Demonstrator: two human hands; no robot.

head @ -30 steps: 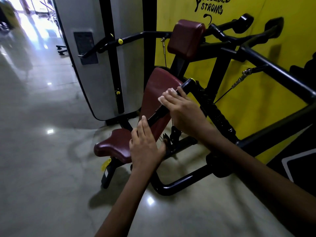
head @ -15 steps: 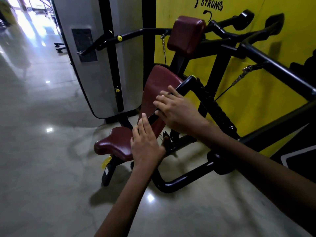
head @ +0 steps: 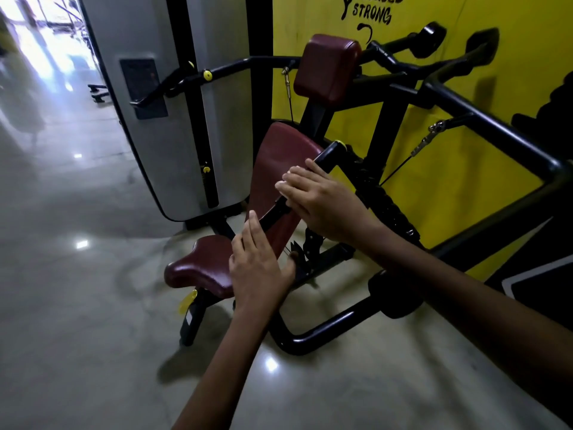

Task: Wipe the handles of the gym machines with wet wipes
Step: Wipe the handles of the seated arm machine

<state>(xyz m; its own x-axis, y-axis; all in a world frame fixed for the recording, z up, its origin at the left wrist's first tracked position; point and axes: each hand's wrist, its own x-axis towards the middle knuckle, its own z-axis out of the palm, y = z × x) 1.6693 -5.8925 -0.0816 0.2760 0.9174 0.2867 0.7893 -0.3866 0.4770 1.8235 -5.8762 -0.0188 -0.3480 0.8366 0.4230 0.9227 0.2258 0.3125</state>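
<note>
A black handle (head: 326, 155) of the gym machine slants down in front of the maroon back pad (head: 280, 156). My right hand (head: 322, 203) lies over the middle of this handle with its fingers flat. A sliver of white wet wipe (head: 281, 183) shows at the fingertips, and the rest is hidden under the palm. My left hand (head: 257, 271) grips the lower end of the same handle, fingers pointing up along it and thumb out to the right. A second black handle (head: 173, 85) sticks out at the upper left.
The maroon seat (head: 198, 268) sits low at the left of my hands and a maroon head pad (head: 327, 68) is above. A grey weight-stack housing (head: 173, 125) stands behind. Black frame bars (head: 483, 125) run along the yellow wall (head: 465, 181). Glossy floor (head: 77, 305) spreads left.
My right hand has slid a little down the handle, from near its top bend toward the middle. My left hand has stayed at the lower end.
</note>
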